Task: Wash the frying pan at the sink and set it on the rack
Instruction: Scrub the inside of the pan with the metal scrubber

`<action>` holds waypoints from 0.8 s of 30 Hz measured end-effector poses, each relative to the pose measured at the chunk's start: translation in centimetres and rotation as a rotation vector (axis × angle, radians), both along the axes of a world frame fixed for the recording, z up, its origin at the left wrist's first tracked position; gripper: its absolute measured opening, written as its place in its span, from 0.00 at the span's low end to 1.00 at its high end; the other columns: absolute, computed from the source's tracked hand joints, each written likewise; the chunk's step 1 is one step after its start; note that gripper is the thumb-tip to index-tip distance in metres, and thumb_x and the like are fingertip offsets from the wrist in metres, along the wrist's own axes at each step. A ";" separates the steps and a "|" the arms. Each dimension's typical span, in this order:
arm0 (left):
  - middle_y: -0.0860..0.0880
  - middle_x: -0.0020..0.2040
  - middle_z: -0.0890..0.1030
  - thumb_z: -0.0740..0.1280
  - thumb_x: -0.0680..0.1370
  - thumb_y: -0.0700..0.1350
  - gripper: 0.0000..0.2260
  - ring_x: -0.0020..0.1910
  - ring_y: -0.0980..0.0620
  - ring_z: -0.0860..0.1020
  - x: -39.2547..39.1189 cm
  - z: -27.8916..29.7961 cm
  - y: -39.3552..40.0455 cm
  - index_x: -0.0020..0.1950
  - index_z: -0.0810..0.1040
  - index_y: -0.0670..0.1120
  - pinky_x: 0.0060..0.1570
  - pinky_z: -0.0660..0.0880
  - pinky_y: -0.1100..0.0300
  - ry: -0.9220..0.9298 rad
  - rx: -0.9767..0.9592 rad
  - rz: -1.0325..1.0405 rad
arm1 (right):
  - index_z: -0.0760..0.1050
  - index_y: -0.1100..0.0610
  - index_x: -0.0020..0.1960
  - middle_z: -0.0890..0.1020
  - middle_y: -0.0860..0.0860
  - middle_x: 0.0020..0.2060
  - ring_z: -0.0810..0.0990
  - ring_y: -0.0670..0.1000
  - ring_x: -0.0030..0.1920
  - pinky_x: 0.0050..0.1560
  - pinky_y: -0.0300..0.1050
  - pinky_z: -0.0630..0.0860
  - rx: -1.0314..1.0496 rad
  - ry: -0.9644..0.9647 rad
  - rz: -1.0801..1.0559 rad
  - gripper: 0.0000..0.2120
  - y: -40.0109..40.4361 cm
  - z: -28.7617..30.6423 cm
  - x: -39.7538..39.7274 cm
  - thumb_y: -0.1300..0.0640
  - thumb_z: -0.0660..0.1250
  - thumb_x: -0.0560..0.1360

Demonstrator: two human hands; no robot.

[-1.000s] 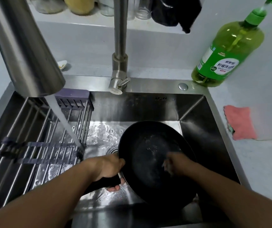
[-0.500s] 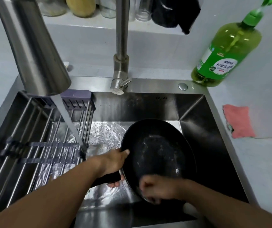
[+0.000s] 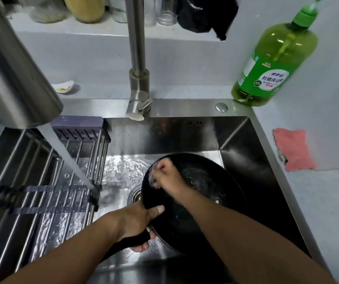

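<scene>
The frying pan (image 3: pixel 205 193) sits tilted in the sink (image 3: pixel 236 144). The left hand (image 3: pixel 135 220) has its fingers wrapped round the handle; the right hand (image 3: pixel 165 175) scrubs inside, fingers curled, though blur hides what they hold. The wet handle could slip, dropping the pan against the rack (image 3: pixel 41 181) beside them.

Black frying pan (image 3: pixel 209 193) tilted in steel sink (image 3: pixel 252 152). Left hand (image 3: pixel 135 220) grips pan handle, thumb over rim. Right hand (image 3: pixel 165 176) inside pan at upper left, fingers curled, blurred; what it holds unclear. Faucet spout (image 3: pixel 14 78) pours water onto rack (image 3: pixel 41 181) across left of sink. Green detergent bottle (image 3: pixel 271 62) and pink cloth (image 3: pixel 292 149) on tabletop (image 3: pixel 318 201) at right.
</scene>
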State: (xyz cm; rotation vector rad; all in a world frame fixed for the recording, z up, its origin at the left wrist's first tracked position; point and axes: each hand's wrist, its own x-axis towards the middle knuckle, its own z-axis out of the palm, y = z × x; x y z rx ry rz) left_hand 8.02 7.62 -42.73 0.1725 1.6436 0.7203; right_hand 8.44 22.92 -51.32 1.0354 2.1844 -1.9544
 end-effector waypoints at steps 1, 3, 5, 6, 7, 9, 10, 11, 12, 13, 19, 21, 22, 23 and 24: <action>0.42 0.33 0.75 0.62 0.83 0.53 0.13 0.23 0.47 0.74 -0.2 0.3 0.0 0.55 0.71 0.43 0.21 0.73 0.59 -0.004 0.008 -0.030 | 0.68 0.49 0.42 0.74 0.54 0.37 0.75 0.51 0.35 0.44 0.51 0.77 -0.044 0.013 0.112 0.13 -0.5 0.3 0.5 0.64 0.67 0.76; 0.43 0.33 0.76 0.63 0.83 0.52 0.13 0.23 0.46 0.75 -0.8 0.5 0.1 0.56 0.72 0.43 0.22 0.74 0.58 -0.010 0.011 -0.074 | 0.69 0.49 0.43 0.73 0.52 0.38 0.74 0.49 0.36 0.44 0.45 0.74 0.111 0.062 0.273 0.12 0.1 0.3 1.2 0.64 0.68 0.74; 0.43 0.34 0.76 0.63 0.83 0.52 0.14 0.23 0.47 0.76 -1.5 0.4 0.0 0.59 0.72 0.42 0.23 0.75 0.57 -0.006 0.013 -0.099 | 0.72 0.51 0.45 0.72 0.53 0.43 0.75 0.49 0.40 0.47 0.42 0.74 0.392 0.122 0.282 0.10 2.2 -0.1 0.9 0.65 0.68 0.74; 0.43 0.34 0.76 0.64 0.83 0.52 0.14 0.24 0.47 0.76 -1.4 0.3 -0.1 0.60 0.72 0.42 0.23 0.75 0.57 -0.011 0.015 -0.094 | 0.73 0.53 0.47 0.72 0.53 0.46 0.76 0.51 0.43 0.48 0.45 0.75 0.551 0.117 0.268 0.08 3.5 -0.4 0.6 0.65 0.66 0.75; 0.43 0.34 0.76 0.64 0.83 0.52 0.14 0.24 0.46 0.76 -1.4 0.0 -0.2 0.59 0.73 0.42 0.24 0.75 0.57 -0.019 0.016 -0.077 | 0.74 0.54 0.50 0.72 0.55 0.49 0.76 0.54 0.46 0.49 0.46 0.74 0.710 0.071 0.277 0.06 4.9 -0.7 0.5 0.64 0.64 0.76; 0.42 0.34 0.76 0.64 0.82 0.53 0.14 0.25 0.45 0.76 -1.2 -0.2 -0.5 0.58 0.72 0.43 0.24 0.74 0.57 -0.032 0.014 -0.034 | 0.74 0.55 0.59 0.72 0.57 0.55 0.74 0.58 0.54 0.51 0.48 0.72 0.937 -0.110 0.319 0.10 7.4 -1.1 1.8 0.61 0.60 0.80; 0.42 0.34 0.77 0.64 0.82 0.54 0.14 0.25 0.45 0.76 -1.2 -0.3 -0.6 0.58 0.72 0.44 0.24 0.74 0.56 -0.025 0.011 -0.024 | 0.72 0.55 0.64 0.72 0.57 0.58 0.73 0.59 0.56 0.53 0.50 0.73 1.001 -0.232 0.332 0.13 8.3 -1.5 3.1 0.60 0.59 0.80; 0.41 0.35 0.77 0.63 0.82 0.55 0.15 0.25 0.45 0.76 -1.2 -0.3 -0.6 0.59 0.71 0.45 0.24 0.75 0.56 -0.015 0.008 -0.022 | 0.70 0.55 0.67 0.72 0.58 0.60 0.74 0.60 0.58 0.55 0.51 0.73 1.083 -0.358 0.361 0.15 9.0 -1.8 4.7 0.60 0.60 0.80; 0.40 0.35 0.77 0.62 0.82 0.57 0.16 0.25 0.44 0.76 -1.3 -0.3 -0.7 0.60 0.70 0.46 0.25 0.75 0.56 0.000 0.003 -0.019 | 0.68 0.55 0.69 0.71 0.59 0.62 0.75 0.61 0.59 0.57 0.52 0.74 1.131 -0.506 0.419 0.18 9.4 -1.8 6.4 0.59 0.62 0.79; 0.40 0.35 0.77 0.60 0.83 0.58 0.16 0.25 0.45 0.76 -1.5 -0.2 -0.6 0.61 0.69 0.47 0.25 0.75 0.56 0.006 -0.003 -0.015 | 0.67 0.55 0.70 0.71 0.59 0.63 0.76 0.61 0.60 0.58 0.52 0.75 1.113 -0.639 0.464 0.21 9.6 -2.0 7.8 0.57 0.65 0.78; 0.38 0.39 0.77 0.57 0.83 0.58 0.17 0.23 0.46 0.77 -1.6 0.8 0.2 0.66 0.65 0.48 0.23 0.74 0.58 0.034 -0.027 -0.080 | 0.75 0.48 0.56 0.81 0.57 0.55 0.80 0.58 0.54 0.57 0.48 0.76 0.510 -0.503 0.193 0.10 6.5 -2.9 4.1 0.56 0.63 0.77; 0.39 0.38 0.78 0.56 0.82 0.62 0.23 0.23 0.46 0.77 -1.9 0.6 0.1 0.65 0.68 0.45 0.24 0.75 0.57 0.051 -0.020 -0.101 | 0.72 0.44 0.44 0.80 0.53 0.42 0.78 0.53 0.42 0.49 0.48 0.78 0.321 -0.290 0.099 0.09 3.3 -2.3 1.8 0.59 0.67 0.74; 0.39 0.37 0.78 0.56 0.81 0.65 0.27 0.24 0.45 0.77 -2.1 0.7 0.2 0.62 0.70 0.43 0.24 0.76 0.57 0.055 -0.028 -0.098 | 0.70 0.45 0.42 0.77 0.51 0.37 0.75 0.50 0.38 0.44 0.45 0.77 0.181 -0.212 0.102 0.12 1.6 -1.4 1.4 0.61 0.67 0.75; 0.39 0.36 0.78 0.55 0.79 0.69 0.31 0.24 0.45 0.78 -2.3 0.7 0.3 0.59 0.72 0.42 0.25 0.76 0.57 0.049 -0.048 -0.087 | 0.69 0.47 0.42 0.75 0.50 0.35 0.73 0.48 0.36 0.38 0.41 0.75 0.017 -0.156 0.105 0.13 -0.2 -0.5 1.5 0.65 0.65 0.77; 0.39 0.35 0.78 0.54 0.77 0.72 0.33 0.24 0.44 0.78 -2.5 0.6 0.4 0.56 0.73 0.41 0.25 0.76 0.57 0.045 -0.070 -0.078 | 0.69 0.50 0.44 0.75 0.50 0.35 0.73 0.46 0.35 0.34 0.37 0.73 -0.158 -0.136 0.118 0.13 -1.6 0.6 2.0 0.67 0.62 0.79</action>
